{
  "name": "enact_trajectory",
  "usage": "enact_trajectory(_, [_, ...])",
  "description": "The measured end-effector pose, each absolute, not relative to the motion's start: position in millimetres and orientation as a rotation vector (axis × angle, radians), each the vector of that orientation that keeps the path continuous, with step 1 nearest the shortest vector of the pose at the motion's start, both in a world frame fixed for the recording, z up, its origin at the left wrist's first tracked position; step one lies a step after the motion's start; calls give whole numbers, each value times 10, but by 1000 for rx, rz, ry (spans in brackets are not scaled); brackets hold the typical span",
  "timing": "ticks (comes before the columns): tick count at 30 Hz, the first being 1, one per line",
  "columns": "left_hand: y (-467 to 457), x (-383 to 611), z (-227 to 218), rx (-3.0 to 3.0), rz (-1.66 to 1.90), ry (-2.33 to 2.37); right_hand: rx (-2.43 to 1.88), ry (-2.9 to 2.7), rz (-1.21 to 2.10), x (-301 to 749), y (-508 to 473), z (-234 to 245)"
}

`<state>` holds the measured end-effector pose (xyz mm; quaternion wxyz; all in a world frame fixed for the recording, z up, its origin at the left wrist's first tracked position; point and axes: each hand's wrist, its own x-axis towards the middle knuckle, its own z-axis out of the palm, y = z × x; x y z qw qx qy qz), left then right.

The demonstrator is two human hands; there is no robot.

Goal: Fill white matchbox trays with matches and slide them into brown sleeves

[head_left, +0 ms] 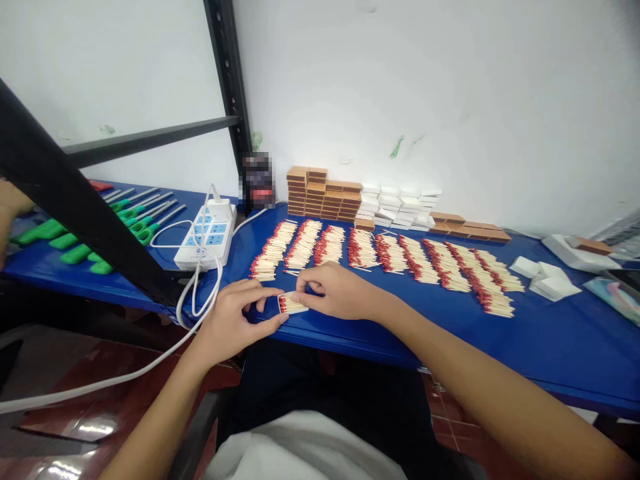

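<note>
A small white matchbox tray point(301, 310) lies near the front edge of the blue table, with red-headed matches point(287, 304) inside. My left hand point(235, 313) grips the tray's left end between thumb and fingers. From the right, my right hand point(333, 290) is closed in a pinch over the tray's other end, its fingertips on the pale match sticks; they partly hide that end. Just beyond both hands, loose matches lie in a row of several piles, such as a left pile point(275, 250) and a right pile point(480, 277).
Brown matchboxes point(323, 197) and white trays point(397, 203) are stacked against the wall. Folded white pieces point(553, 280) lie at right. A power strip point(205, 233) with a white cable, a black metal post point(100, 207) and green-handled tools point(75, 240) are at left, near another person's hand point(13, 200).
</note>
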<state>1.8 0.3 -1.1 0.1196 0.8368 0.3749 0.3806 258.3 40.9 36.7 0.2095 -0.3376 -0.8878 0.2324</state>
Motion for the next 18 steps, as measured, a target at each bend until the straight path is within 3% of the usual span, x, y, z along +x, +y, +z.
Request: enact_trajectory(18, [7,18,-20,2454,1122,1100,-943,-2422,602,2557,404,325])
